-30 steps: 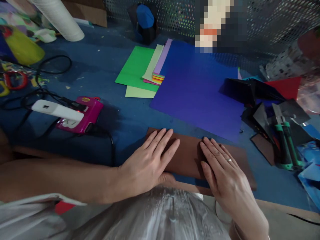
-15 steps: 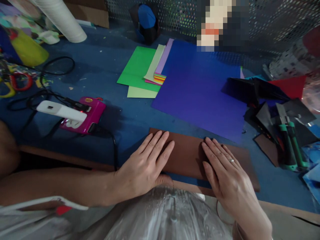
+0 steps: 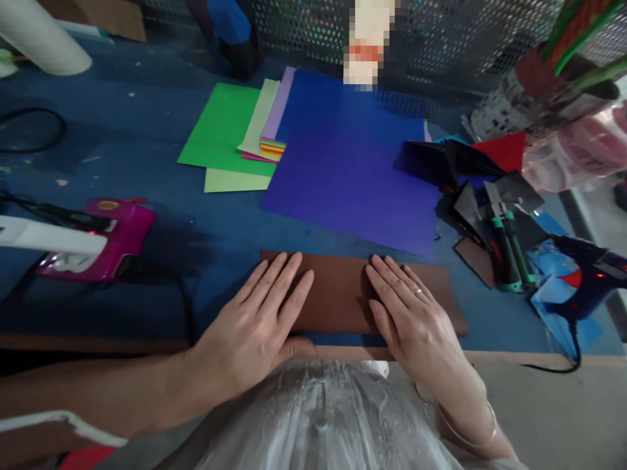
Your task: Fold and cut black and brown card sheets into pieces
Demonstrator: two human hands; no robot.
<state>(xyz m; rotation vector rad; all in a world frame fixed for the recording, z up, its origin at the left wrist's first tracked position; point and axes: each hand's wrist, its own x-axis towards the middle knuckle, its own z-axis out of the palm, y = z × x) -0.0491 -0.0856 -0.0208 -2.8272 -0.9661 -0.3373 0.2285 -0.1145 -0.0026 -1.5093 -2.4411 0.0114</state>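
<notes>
A strip of brown paper, seemingly folded, lies along the table's front edge under both hands. My left hand presses flat on its left end, fingers stretched out and thumb near the table edge. On the right part rests my right hand, laid flat, with a ring on one finger. Between the hands the brown surface shows bare. Just beyond the strip is a large blue-purple sheet, apart from my fingers.
Left stands a magenta power strip with cables. Green paper lies beside the blue sheet. At right are green-handled cutters, black paper pieces, a glue gun and a patterned pot. A perforated panel stands behind.
The camera view has turned to the right, bringing the glue gun into sight. Both hands stay flat on the brown paper, with little visible movement over it.
</notes>
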